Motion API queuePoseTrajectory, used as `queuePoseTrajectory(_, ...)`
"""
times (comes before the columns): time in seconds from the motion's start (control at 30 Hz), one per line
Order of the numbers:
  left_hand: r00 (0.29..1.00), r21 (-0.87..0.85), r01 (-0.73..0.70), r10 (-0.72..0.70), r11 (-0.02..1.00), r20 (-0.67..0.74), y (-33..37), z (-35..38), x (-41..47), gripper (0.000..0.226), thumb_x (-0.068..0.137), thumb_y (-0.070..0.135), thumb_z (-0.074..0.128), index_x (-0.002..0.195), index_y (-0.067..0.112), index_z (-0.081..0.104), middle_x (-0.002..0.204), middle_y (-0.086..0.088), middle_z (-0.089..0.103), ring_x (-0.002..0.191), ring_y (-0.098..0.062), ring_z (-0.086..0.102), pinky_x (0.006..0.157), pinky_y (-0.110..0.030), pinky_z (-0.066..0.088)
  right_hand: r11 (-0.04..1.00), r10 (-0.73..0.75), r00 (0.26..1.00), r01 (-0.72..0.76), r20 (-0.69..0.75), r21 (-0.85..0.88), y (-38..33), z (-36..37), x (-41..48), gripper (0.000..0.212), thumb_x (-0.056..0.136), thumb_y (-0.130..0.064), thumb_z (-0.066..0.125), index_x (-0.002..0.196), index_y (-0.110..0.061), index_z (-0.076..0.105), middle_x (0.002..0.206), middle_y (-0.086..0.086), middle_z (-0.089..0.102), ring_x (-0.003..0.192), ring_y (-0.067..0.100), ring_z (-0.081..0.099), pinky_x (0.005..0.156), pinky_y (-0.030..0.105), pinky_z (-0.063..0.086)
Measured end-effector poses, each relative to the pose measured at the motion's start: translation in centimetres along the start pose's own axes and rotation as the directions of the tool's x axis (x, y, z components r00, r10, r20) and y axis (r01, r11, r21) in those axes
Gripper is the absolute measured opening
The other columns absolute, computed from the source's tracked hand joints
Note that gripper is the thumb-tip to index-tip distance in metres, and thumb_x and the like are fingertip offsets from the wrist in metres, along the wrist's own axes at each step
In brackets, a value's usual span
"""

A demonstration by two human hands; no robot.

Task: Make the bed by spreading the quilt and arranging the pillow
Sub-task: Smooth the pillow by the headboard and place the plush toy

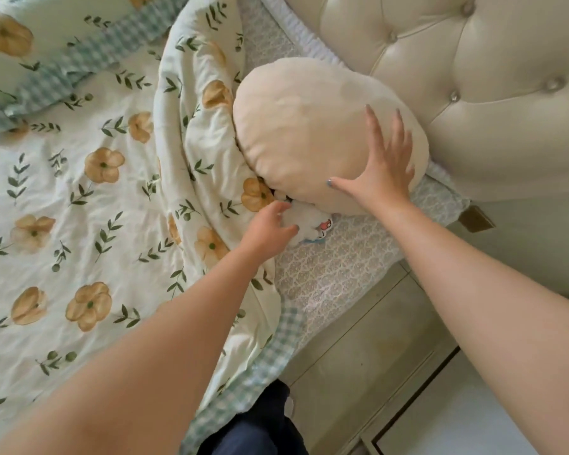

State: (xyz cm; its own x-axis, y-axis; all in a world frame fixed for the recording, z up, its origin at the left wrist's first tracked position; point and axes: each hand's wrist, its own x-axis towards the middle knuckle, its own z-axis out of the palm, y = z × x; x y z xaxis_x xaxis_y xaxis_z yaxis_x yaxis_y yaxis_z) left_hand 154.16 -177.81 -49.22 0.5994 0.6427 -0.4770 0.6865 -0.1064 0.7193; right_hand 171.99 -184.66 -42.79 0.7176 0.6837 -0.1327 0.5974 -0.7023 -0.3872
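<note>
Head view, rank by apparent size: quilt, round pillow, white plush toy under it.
1. quilt: largest, cut off by the frame.
2. pillow.
3. plush toy: smallest, partly hidden under the pillow.

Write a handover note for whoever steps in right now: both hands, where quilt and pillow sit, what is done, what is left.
Right hand: open, flat on the cream pillow by the headboard.
Left hand: grips a small white toy at the pillow's near edge.
Done: quilt mostly spread, bunched beside the pillow.
To do: clear the toy, settle the pillow, smooth that fold.
</note>
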Motion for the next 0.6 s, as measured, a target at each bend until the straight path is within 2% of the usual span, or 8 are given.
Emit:
queuePoseTrajectory(0.07, 1.0, 0.058, -0.016, 0.016, 0.998, -0.002, 0.2, 0.5, 2.1, 0.06, 0.084, 0.022, 0.068, 0.138, 0.016, 0.044, 0.138, -0.003, 0.049, 0.124, -0.02, 0.048, 0.096, -0.029, 0.042, 0.998, 0.059, 0.997, -0.058, 0.054, -0.027, -0.5, 0.1, 2.7, 0.13, 0.056, -0.049, 0.087, 0.147, -0.052, -0.006, 0.161, -0.001, -0.017, 0.148, 0.036, -0.005, 0.107, 0.07, 0.019)
queuePoseTrajectory(0.2, 0.997, 0.098, 0.07, -0.067, 0.993, -0.039, -0.6, 1.2, 5.7, 0.072, 0.074, 0.021, 0.078, 0.136, 0.012, 0.043, 0.134, -0.007, 0.048, 0.121, -0.024, 0.047, 0.095, -0.03, 0.04, 0.992, 0.053, 0.986, -0.033, 0.16, -0.122, -0.5, 0.5, 7.0, 0.143, 0.045, -0.051, 0.091, 0.143, -0.056, -0.013, 0.159, -0.003, -0.023, 0.147, 0.036, -0.01, 0.105, 0.074, 0.015)
queuePoseTrajectory(0.3, 0.998, 0.276, 0.039, -0.053, 0.96, 0.041, -1.0, 2.1, 6.6, 0.084, 0.07, 0.034, 0.081, 0.14, 0.015, 0.038, 0.141, -0.007, 0.044, 0.127, -0.029, 0.041, 0.101, -0.035, 0.039, 0.983, 0.108, 0.95, -0.058, 0.293, -0.174, 0.4, 0.5, 8.2, 0.141, 0.046, -0.051, 0.09, 0.142, -0.058, -0.013, 0.159, -0.004, -0.025, 0.148, 0.036, -0.009, 0.104, 0.073, 0.016)
queuePoseTrajectory(0.4, 0.994, 0.4, 0.091, -0.105, 0.912, 0.013, -0.8, 3.0, 6.4, 0.085, 0.071, 0.045, 0.077, 0.142, 0.024, 0.036, 0.146, -0.004, 0.036, 0.13, -0.03, 0.033, 0.098, -0.04, 0.041, 0.968, 0.111, 0.93, -0.021, 0.351, -0.249, 1.9, 0.5, 8.9, 0.13, 0.054, -0.048, 0.087, 0.142, -0.06, -0.008, 0.16, -0.002, -0.021, 0.146, 0.038, 0.008, 0.104, 0.068, 0.024)
queuePoseTrajectory(0.47, 0.991, 0.479, 0.121, -0.133, 0.869, -0.01, -0.7, 3.7, 6.0, 0.085, 0.068, 0.054, 0.075, 0.14, 0.026, 0.039, 0.143, -0.003, 0.036, 0.129, -0.028, 0.032, 0.094, -0.041, 0.043, 0.97, 0.083, 0.942, -0.002, 0.325, -0.243, 2.6, 0.4, 9.4, 0.121, 0.06, -0.042, 0.084, 0.144, -0.058, -0.001, 0.161, 0.006, -0.006, 0.139, 0.042, 0.023, 0.106, 0.059, 0.03)
queuePoseTrajectory(0.5, 0.989, 0.515, 0.132, -0.148, 0.847, -0.011, -0.6, 4.2, 5.9, 0.086, 0.067, 0.059, 0.074, 0.139, 0.025, 0.041, 0.141, -0.003, 0.037, 0.129, -0.028, 0.032, 0.094, -0.041, 0.042, 0.971, 0.063, 0.947, 0.015, 0.316, -0.238, 2.9, 0.5, 9.5, 0.117, 0.062, -0.04, 0.083, 0.147, -0.053, 0.002, 0.159, 0.013, 0.008, 0.135, 0.043, 0.031, 0.107, 0.053, 0.033)
queuePoseTrajectory(0.6, 0.976, 0.536, 0.194, -0.216, 0.821, -0.022, -0.4, 5.4, 5.3, 0.091, 0.064, 0.061, 0.074, 0.138, 0.021, 0.04, 0.142, -0.007, 0.034, 0.13, -0.029, 0.031, 0.098, -0.041, 0.039, 0.98, -0.027, 0.953, 0.084, 0.3, -0.179, 3.0, 1.0, 8.7, 0.097, 0.069, -0.033, 0.077, 0.148, -0.037, 0.021, 0.13, 0.018, 0.049, 0.113, 0.04, 0.054, 0.091, 0.037, 0.043)
